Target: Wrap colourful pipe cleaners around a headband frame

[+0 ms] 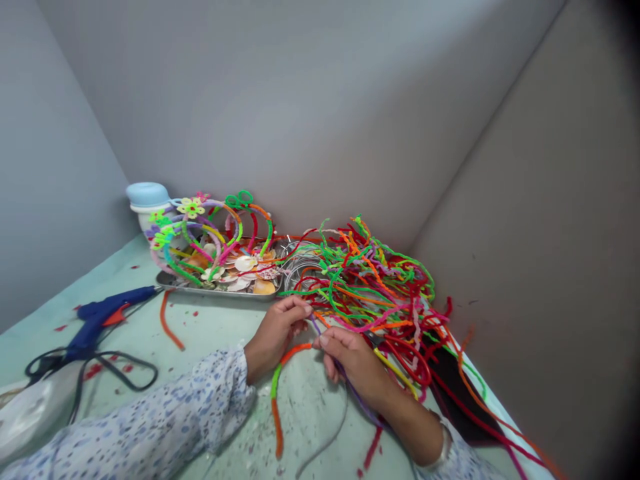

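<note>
My left hand (281,335) pinches the end of a purple pipe cleaner (316,325) between thumb and fingers. My right hand (356,363) grips the same pipe cleaner further along, and its tail hangs below the wrist. Also in the right hand's fingers is a thin curved band (276,387), wrapped in orange and green sections. A bare grey wire (340,420) curves down below that hand; whether it belongs to the band is hidden by the fingers. Just behind both hands lies a tangled heap of coloured pipe cleaners (370,280).
At the back left, a metal tray (225,293) holds shells and several decorated headbands (220,230), beside a white bottle with a blue lid (148,195). A blue glue gun (95,320) with its dark cord lies left. One orange pipe cleaner (167,320) rests near the tray. Walls stand behind and right.
</note>
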### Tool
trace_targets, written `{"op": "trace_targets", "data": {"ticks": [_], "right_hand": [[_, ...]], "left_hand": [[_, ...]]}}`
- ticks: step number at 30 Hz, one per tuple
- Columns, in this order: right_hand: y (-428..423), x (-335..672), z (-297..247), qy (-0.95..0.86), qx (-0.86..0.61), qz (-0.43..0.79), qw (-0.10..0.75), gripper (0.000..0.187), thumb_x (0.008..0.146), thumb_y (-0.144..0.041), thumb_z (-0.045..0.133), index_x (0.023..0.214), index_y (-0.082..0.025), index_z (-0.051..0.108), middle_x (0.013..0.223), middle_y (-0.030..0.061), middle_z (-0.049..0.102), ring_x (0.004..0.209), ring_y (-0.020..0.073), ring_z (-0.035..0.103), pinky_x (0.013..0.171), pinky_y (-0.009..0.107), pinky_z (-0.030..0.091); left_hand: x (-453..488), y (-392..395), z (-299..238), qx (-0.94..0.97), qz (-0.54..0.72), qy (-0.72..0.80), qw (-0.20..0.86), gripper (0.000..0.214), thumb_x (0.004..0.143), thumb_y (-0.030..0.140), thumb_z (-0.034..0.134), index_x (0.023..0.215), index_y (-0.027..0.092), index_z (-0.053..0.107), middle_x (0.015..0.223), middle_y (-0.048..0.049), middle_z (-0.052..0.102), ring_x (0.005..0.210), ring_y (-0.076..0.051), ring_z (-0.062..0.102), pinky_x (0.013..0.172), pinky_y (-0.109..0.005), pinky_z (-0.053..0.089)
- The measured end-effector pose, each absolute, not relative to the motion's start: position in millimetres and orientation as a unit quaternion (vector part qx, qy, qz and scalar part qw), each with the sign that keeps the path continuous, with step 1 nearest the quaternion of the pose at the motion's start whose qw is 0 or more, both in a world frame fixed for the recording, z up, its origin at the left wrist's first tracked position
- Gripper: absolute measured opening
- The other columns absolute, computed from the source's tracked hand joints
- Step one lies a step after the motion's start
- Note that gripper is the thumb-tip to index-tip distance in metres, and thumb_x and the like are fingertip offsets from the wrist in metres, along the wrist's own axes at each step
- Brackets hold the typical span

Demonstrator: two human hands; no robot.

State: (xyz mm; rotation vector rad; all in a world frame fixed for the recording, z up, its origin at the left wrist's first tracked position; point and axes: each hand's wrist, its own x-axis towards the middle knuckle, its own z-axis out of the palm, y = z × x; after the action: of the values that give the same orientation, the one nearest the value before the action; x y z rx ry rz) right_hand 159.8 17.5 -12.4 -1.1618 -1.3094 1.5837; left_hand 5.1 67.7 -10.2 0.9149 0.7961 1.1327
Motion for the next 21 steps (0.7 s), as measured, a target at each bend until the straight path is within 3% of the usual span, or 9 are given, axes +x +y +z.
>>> {"op": "trace_targets", "data": {"ticks": [4, 8, 13, 21], "right_hand": [[18.3, 159.0, -14.6, -0.528, -0.461, 0.602, 0.383, 0.030, 0.085, -0.043, 0.056, 0.074, -0.015, 0.057, 0.046, -0.0049, 0.055, 0.038, 0.0057, 0.041, 0.041, 0.018, 0.026], [18.8, 160.5, -17.6, -0.505, -0.455, 0.619, 0.394, 0.033, 0.084, -0.046, 0.055, 0.084, -0.014, 0.059, 0.045, -0.0056, 0.054, 0.036, 0.0055, 0.040, 0.039, 0.017, 0.025], [18.8, 161.8, -20.0, -0.485, -0.451, 0.632, 0.402, 0.035, 0.081, -0.049, 0.057, 0.083, -0.014, 0.059, 0.045, -0.0054, 0.053, 0.036, 0.0055, 0.040, 0.038, 0.017, 0.024], [22.2, 162.2, -20.2, -0.501, -0.447, 0.628, 0.393, 0.037, 0.081, -0.051, 0.057, 0.083, -0.014, 0.060, 0.046, -0.0044, 0.055, 0.036, 0.0057, 0.042, 0.038, 0.017, 0.024]], "left_hand": [[7.3, 67.4, -12.9, 0.411, 0.516, 0.372, 0.653, 0.014, 0.070, 0.020, 0.068, 0.067, 0.016, 0.056, 0.056, 0.0063, 0.049, 0.047, -0.005, 0.038, 0.047, -0.018, 0.028], [5.8, 66.9, -10.4, 0.440, 0.485, 0.364, 0.662, 0.021, 0.072, 0.029, 0.071, 0.068, 0.015, 0.057, 0.053, 0.0071, 0.047, 0.045, -0.005, 0.037, 0.046, -0.019, 0.027], [3.7, 62.6, -6.0, 0.487, 0.417, 0.329, 0.693, 0.027, 0.071, 0.036, 0.075, 0.078, 0.012, 0.065, 0.063, 0.0020, 0.060, 0.053, -0.008, 0.049, 0.053, -0.020, 0.036], [4.8, 63.1, -10.5, 0.483, 0.411, 0.328, 0.700, 0.029, 0.072, 0.038, 0.074, 0.066, 0.013, 0.059, 0.059, 0.0028, 0.059, 0.054, -0.009, 0.051, 0.054, -0.020, 0.037]]}}
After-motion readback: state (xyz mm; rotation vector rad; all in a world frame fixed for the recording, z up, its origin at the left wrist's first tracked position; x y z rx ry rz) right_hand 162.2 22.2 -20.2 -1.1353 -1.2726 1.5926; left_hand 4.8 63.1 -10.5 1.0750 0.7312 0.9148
